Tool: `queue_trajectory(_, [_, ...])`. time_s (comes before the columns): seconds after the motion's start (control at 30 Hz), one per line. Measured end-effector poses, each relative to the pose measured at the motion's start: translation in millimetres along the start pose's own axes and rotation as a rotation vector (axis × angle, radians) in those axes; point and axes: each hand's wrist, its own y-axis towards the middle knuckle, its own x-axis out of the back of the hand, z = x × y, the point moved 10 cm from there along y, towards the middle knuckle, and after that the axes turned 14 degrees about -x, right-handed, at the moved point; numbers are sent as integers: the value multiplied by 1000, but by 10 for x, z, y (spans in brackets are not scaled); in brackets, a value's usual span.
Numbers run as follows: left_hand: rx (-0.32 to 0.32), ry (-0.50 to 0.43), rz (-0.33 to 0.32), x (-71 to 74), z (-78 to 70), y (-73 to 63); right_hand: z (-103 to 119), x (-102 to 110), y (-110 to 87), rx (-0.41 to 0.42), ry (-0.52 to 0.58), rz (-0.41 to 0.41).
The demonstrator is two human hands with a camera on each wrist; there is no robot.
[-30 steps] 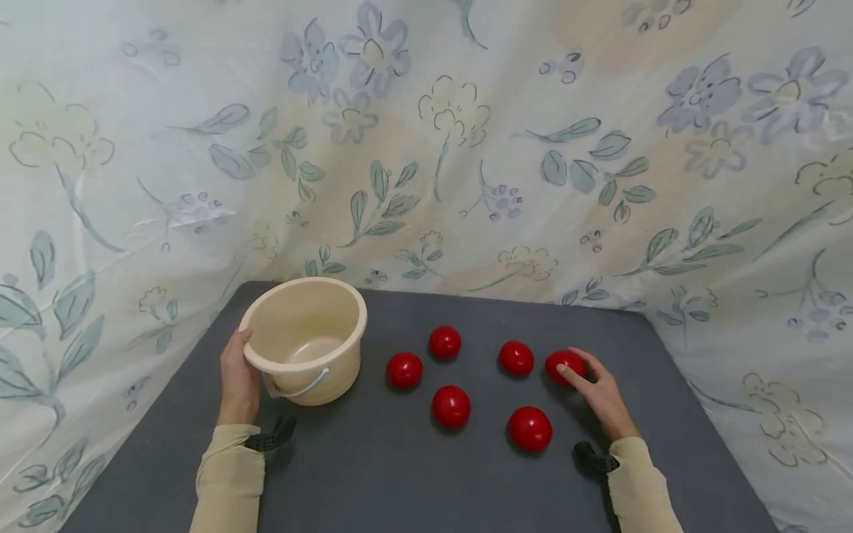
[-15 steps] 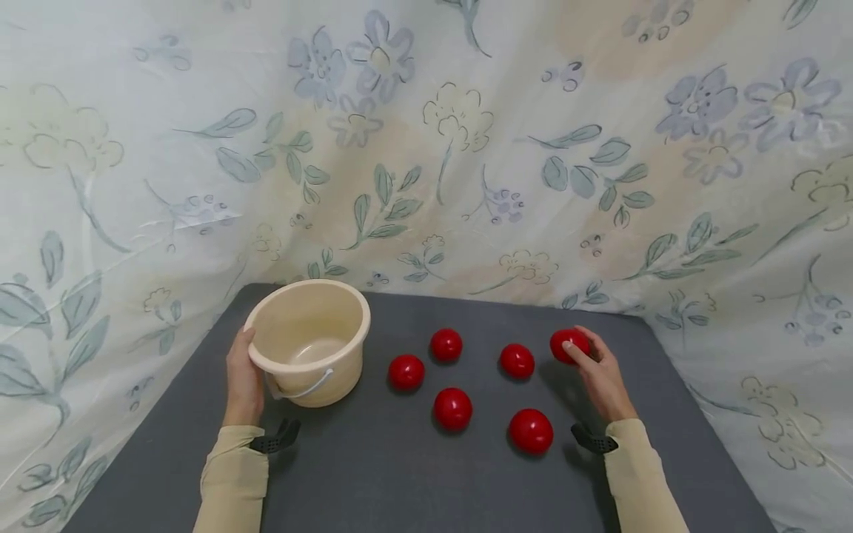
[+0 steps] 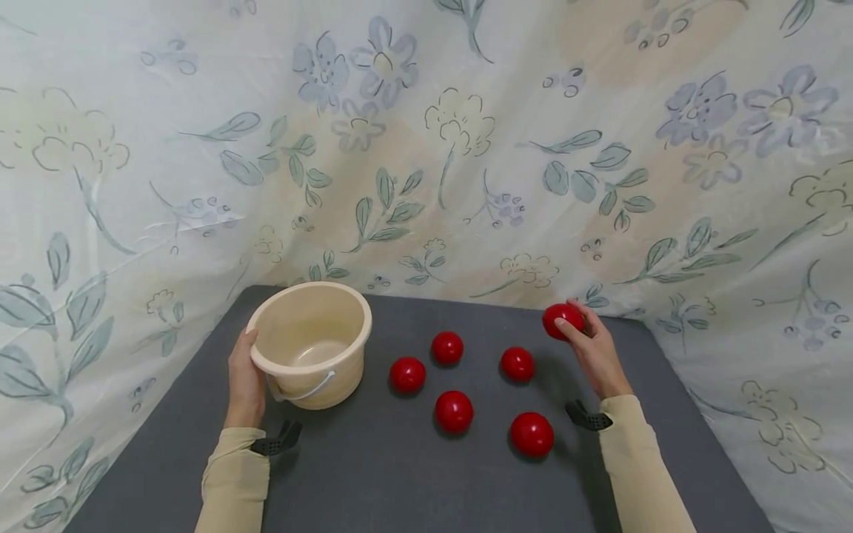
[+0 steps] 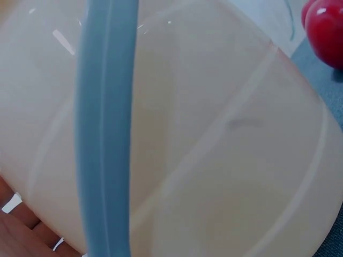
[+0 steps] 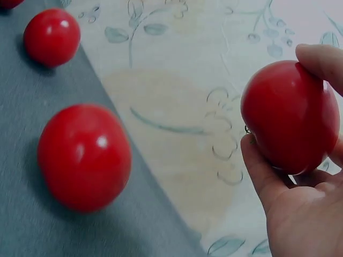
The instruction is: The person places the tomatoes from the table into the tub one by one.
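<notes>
In the head view a cream bucket with a pale blue handle stands at the left of the dark table. My left hand holds its left side, near the rim. The left wrist view shows fingers against the bucket wall, partly hidden by it. My right hand grips a glossy red tomato above the table's far right; in the right wrist view, thumb and fingers lie around that tomato. Closest to this hand on the table are two tomatoes, one behind and one in front.
Three more tomatoes lie between the bucket and the right-hand pair: one farther back, one beside the bucket and one nearer me. A floral cloth hangs behind and around the grey table.
My right hand has lifted its tomato off the table and moved it up and slightly left. The left hand stays at the bucket; the other tomatoes lie as before.
</notes>
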Motion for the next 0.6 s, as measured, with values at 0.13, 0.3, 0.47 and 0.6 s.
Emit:
queue_trajectory(0.13, [7, -1, 1, 2, 2, -4, 135, -96, 13, 10, -10, 10])
queue_trajectory(0.3, [19, -10, 6, 4, 7, -11, 328, -262, 21, 50, -9, 49])
queue_trajectory(0.47, [26, -14, 7, 7, 8, -19, 521, -460, 26, 82, -23, 83])
queue_trajectory(0.6, [22, -17, 11, 2, 2, -21, 645, -609, 46, 93, -54, 83])
